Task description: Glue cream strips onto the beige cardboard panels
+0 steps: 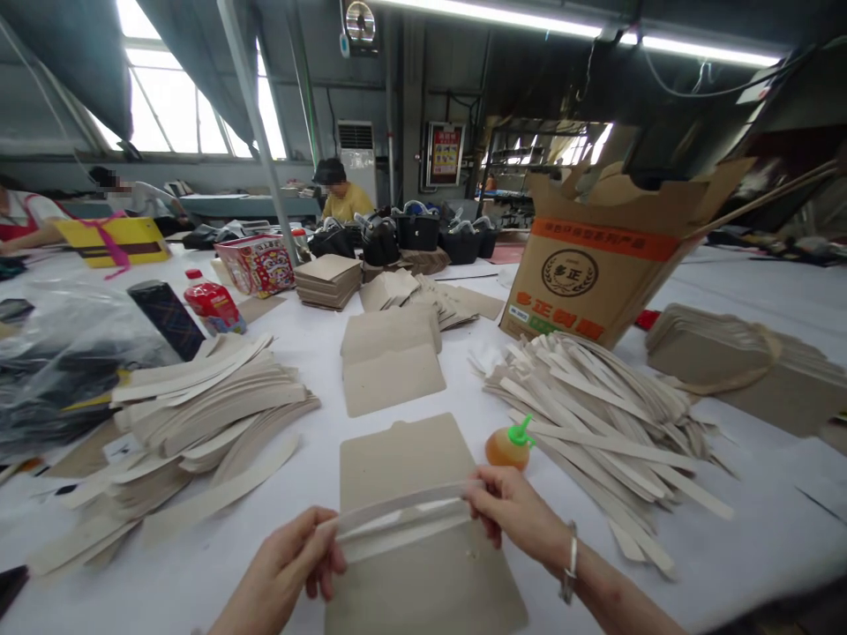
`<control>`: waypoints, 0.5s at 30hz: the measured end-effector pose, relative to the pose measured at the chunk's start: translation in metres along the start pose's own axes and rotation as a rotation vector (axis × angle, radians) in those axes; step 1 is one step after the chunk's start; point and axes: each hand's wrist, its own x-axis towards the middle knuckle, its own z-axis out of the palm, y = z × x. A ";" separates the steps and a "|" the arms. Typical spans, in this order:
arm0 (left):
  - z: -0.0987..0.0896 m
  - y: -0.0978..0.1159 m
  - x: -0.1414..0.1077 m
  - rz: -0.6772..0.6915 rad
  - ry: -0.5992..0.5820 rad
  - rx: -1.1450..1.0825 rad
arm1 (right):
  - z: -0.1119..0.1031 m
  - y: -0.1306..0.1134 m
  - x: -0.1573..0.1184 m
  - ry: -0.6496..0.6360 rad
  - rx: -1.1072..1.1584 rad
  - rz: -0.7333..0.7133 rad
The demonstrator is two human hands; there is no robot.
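In the head view, a pile of curved strips (pixel 212 410) lies to the left on the white table (pixel 311 476), a looser heap of pale strips (pixel 595 414) to the right, with a printed carton (pixel 582 273) behind it. A green-topped squeeze bottle (pixel 507 450) stands just beyond the right hand (pixel 509 510). Left hand (pixel 291 560) and right each pinch, fingers nearly closed, one end of a pale strip (pixel 380 511) above grey board (pixel 423 586).

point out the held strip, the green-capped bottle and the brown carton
Held strip (pixel 400 504), head view: on its curved middle
Green-capped bottle (pixel 506 451), head view: on its orange body
Brown carton (pixel 588 275), head view: on its printed front
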 end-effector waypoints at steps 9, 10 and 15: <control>-0.023 0.003 0.066 -0.142 0.173 -0.109 | 0.013 -0.003 0.079 0.192 0.114 -0.005; -0.026 0.003 0.071 -0.147 0.173 -0.117 | 0.012 -0.003 0.084 0.212 0.102 -0.009; -0.029 -0.006 0.071 -0.135 0.114 -0.138 | 0.007 0.002 0.066 0.233 0.027 -0.026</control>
